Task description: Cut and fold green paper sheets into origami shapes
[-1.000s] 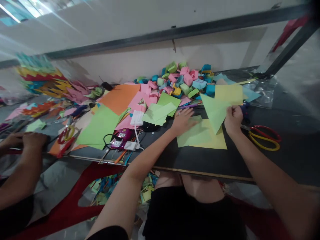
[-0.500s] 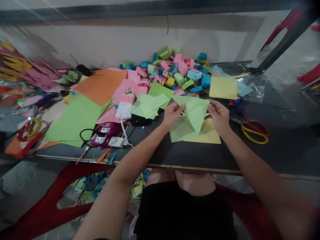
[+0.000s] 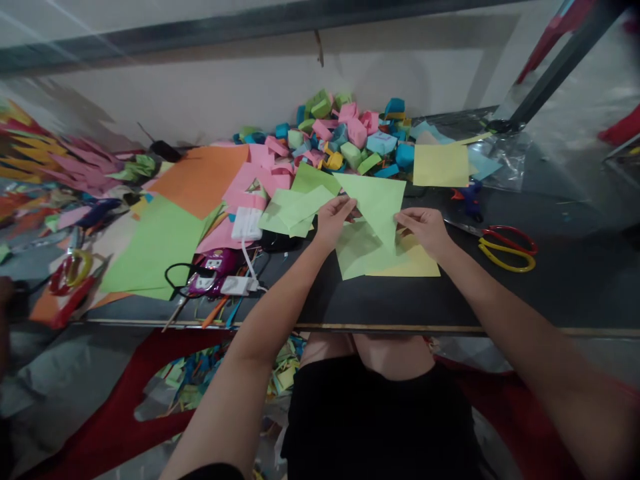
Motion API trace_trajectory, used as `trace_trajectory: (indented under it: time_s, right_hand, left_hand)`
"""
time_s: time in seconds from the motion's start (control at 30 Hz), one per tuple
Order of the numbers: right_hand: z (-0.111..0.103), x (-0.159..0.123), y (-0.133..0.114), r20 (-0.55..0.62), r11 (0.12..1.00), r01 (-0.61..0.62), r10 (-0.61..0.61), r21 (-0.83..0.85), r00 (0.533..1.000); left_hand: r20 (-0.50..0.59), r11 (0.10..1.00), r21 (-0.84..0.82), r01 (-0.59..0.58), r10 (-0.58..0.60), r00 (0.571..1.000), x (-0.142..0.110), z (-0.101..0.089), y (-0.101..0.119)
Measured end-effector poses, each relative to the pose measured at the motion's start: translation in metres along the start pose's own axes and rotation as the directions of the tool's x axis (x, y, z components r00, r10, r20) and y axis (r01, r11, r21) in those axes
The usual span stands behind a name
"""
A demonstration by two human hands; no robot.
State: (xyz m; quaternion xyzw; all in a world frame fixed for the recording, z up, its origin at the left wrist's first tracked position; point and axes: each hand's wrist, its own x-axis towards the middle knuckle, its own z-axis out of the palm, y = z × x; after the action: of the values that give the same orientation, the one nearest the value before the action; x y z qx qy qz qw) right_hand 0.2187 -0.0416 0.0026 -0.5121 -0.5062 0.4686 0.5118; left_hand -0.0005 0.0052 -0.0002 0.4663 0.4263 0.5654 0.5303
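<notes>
Left hand [image 3: 339,217] and right hand [image 3: 423,228] pinch the green paper [image 3: 379,200].
Held over yellow paper [image 3: 420,260] on the table [image 3: 380,303], it could rip if the hands pull too hard.

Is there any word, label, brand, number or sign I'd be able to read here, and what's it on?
No readable text anywhere in view.
Purple socket block: any markings too small and blurred to read.
White plug adapter: no legible label.
Light-blue folded paper piece: faint marks, perhaps only creases; unreadable.
Pale green paper in both hands: no writing visible.
</notes>
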Motion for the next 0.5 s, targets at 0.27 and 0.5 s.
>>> trace_trajectory:
  time_s: [0.27,0.5]
  right_hand:
    - [0.002,0.005,0.001,-0.166,0.991,0.128,-0.132,-0.033,0.977]
    - [0.005,-0.002,-0.008,-0.32,0.842,0.379,-0.506,-0.383,0.801]
  left_hand:
    - [0.196,0.974,0.21,-0.08,0.038,0.98,-0.02,0.004,0.007]
    - [0.216,0.981,0.144,-0.131,0.098,0.972,-0.022,0.011,-0.002]
